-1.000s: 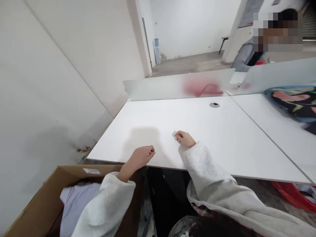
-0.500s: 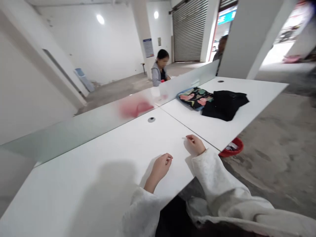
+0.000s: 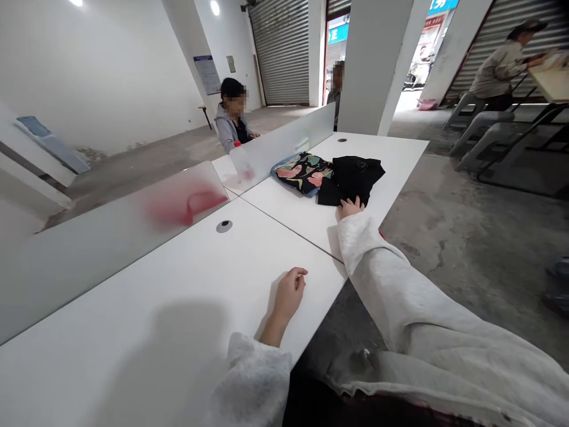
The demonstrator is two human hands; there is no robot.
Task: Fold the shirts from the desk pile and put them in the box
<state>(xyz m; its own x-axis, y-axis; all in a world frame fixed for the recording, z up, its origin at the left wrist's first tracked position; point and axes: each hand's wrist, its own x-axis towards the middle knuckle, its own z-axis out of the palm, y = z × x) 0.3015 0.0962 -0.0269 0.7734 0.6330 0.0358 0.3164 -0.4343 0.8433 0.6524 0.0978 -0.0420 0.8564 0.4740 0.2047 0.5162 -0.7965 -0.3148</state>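
Note:
My right hand [image 3: 350, 209] reaches out to the near edge of a folded black garment [image 3: 355, 178]. Its fingers are spread and rest on the cloth; I see no grip on it. Beside that garment, on the left, lies a piece of printed cloth [image 3: 302, 172] in black, pink and green, with blue fabric along its edge. My left hand [image 3: 290, 292] rests on the white table [image 3: 186, 273], with loosely bent fingers, the index finger apart, and nothing seen in it.
A frosted divider [image 3: 111, 237] runs along the table's back, with a blurred red thing behind it. Beyond it sits a person [image 3: 231, 118]; another is near the pillar [image 3: 373, 65]. At right, someone sits at another table [image 3: 551, 77]. A cable hole [image 3: 224, 226] is in the tabletop.
My right hand has moved forward from the bare tabletop to the black garment, and its fingers have spread. My left hand stays on the table. The view has turned right.

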